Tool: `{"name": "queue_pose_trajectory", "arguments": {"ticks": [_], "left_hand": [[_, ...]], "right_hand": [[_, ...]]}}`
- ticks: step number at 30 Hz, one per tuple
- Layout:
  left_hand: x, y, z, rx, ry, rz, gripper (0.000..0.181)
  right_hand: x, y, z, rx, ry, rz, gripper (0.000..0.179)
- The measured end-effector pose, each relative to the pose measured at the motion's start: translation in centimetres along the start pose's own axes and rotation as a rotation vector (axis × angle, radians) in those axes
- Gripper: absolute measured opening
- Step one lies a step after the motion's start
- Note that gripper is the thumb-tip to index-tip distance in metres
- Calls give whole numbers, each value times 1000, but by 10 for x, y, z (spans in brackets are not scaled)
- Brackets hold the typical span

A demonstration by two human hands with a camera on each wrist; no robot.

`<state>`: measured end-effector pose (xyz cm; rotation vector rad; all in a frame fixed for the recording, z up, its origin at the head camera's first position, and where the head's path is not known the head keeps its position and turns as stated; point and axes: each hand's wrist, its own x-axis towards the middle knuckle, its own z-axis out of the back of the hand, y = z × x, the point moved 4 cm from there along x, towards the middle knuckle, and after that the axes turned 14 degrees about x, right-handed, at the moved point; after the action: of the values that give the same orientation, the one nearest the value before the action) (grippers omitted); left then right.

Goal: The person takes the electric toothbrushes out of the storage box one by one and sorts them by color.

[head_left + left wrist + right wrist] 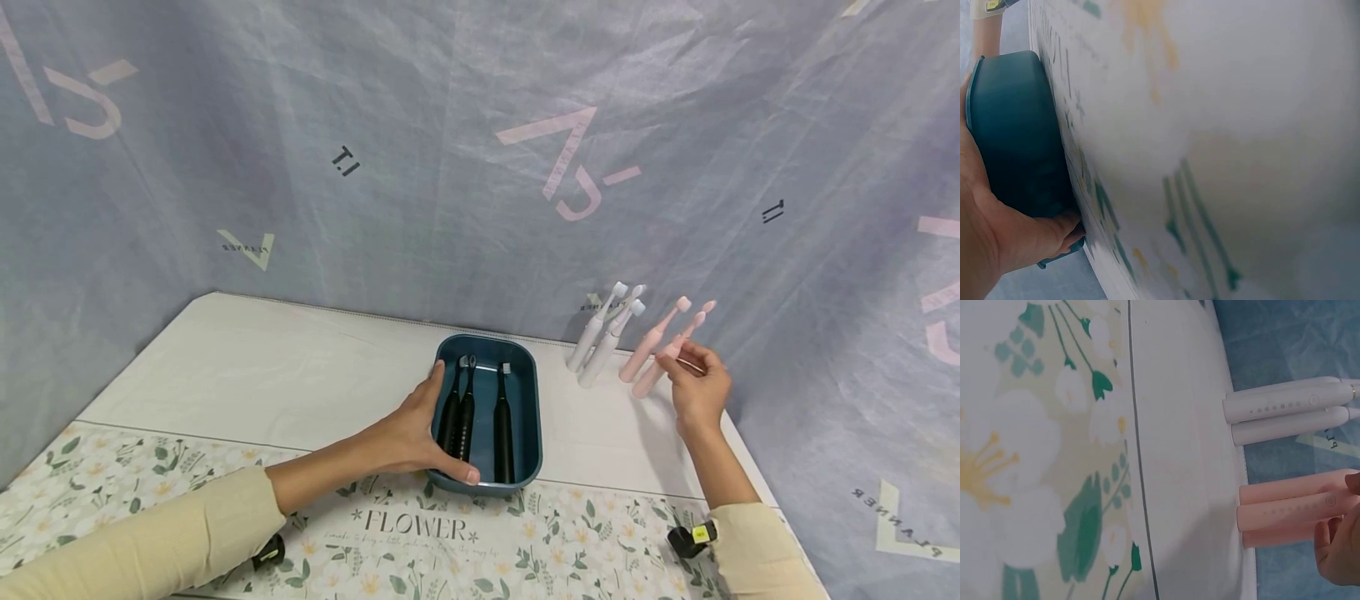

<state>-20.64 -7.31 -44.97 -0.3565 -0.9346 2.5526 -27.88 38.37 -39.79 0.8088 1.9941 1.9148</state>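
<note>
My left hand (416,429) grips the near-left corner of a dark teal tub (539,417), thumb over the front rim and fingers along the left side. Inside lie three black electric toothbrushes (503,433), two together on the left and one apart on the right. To the right, my right hand (701,390) pinches the upper handle of the front pink electric toothbrush (649,381). In the right wrist view, three pink handles (1291,512) stand upright in a tight group, bases at the table. The fingertips (1322,544) show at their upper end.
Three white electric toothbrushes (599,364) stand just left of the pink ones. A floral mat (585,533) covers the front of the white table (315,367). Grey-blue printed cloth (420,183) hangs behind and at both sides.
</note>
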Motion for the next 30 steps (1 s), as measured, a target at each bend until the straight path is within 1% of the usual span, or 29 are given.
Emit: {"name": "queue_pose_trajectory", "arguments": {"ticks": [8, 13, 17, 22, 30], "left_hand": [[0, 0, -1, -5, -2, 13, 174], [0, 0, 0, -3, -4, 4, 173], [0, 0, 0, -2, -3, 2, 173], [0, 0, 0, -4, -3, 2, 173], [0, 0, 0, 3, -7, 6, 173]], "right_hand": [[-1, -1, 1, -8, -15, 7, 48], [-1, -1, 1, 1, -20, 7, 49], [-3, -2, 3, -37, -32, -12, 53], [-8, -3, 7, -61, -61, -24, 48], [-18, -4, 11, -86, -77, 26, 44]]}}
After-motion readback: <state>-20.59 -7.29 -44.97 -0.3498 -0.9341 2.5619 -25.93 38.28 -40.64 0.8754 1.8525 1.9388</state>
